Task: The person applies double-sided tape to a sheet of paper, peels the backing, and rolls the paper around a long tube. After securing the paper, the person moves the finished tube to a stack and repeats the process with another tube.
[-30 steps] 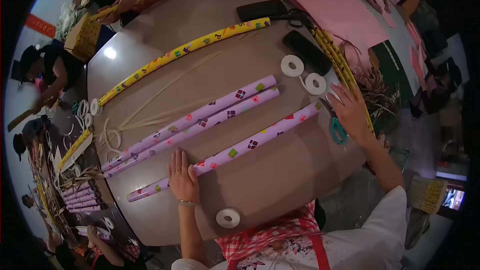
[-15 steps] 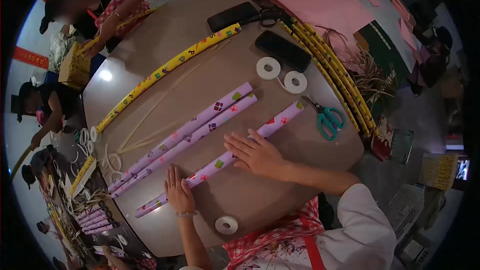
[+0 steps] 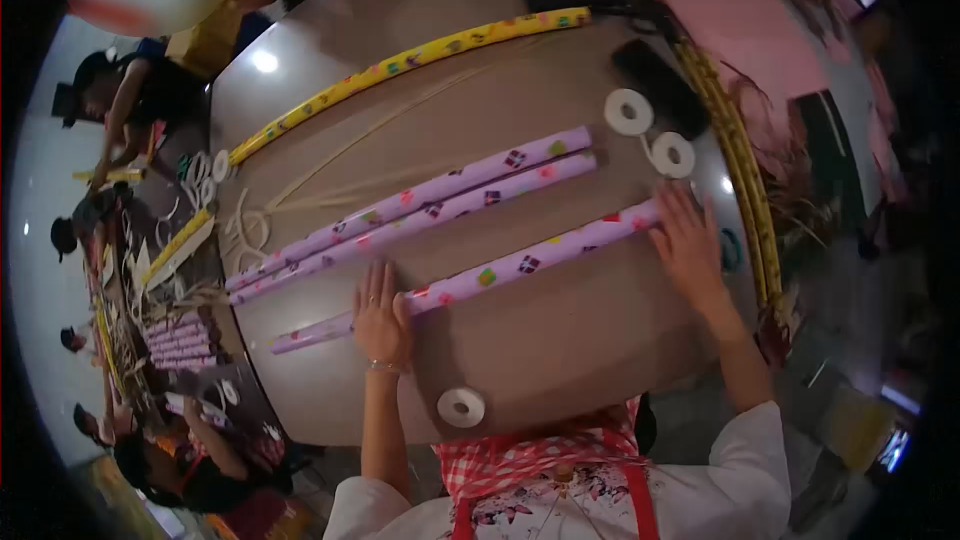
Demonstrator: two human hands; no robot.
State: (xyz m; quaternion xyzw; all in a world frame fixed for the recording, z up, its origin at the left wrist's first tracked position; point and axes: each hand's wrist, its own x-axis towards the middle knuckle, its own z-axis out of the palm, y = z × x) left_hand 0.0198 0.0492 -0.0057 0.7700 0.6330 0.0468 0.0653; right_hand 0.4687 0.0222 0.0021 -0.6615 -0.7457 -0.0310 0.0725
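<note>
A purple patterned paper roll (image 3: 530,262) lies slantwise across the brown table. My left hand (image 3: 382,325) rests flat over its left part, fingers straight and close together. Over the roll's right end is my right hand (image 3: 690,250), fingers stretched out and apart, covering the tip. Beyond them, two similar purple rolls (image 3: 440,202) lie side by side. Teal-handled scissors (image 3: 733,252) are partly hidden by my right hand. A white tape roll (image 3: 461,407) sits near the table's front edge.
Farther back lie a yellow patterned roll (image 3: 400,65), thin pale strips (image 3: 350,140), two tape rolls (image 3: 629,112) and a dark phone (image 3: 658,88). Yellow rolls (image 3: 735,150) line the right edge, beside pink paper (image 3: 735,15). Several people work at the left.
My right hand has slid rightward along the purple roll from its middle to its right end, now near the scissors. My left hand stays on the roll's left part. The camera view has shifted.
</note>
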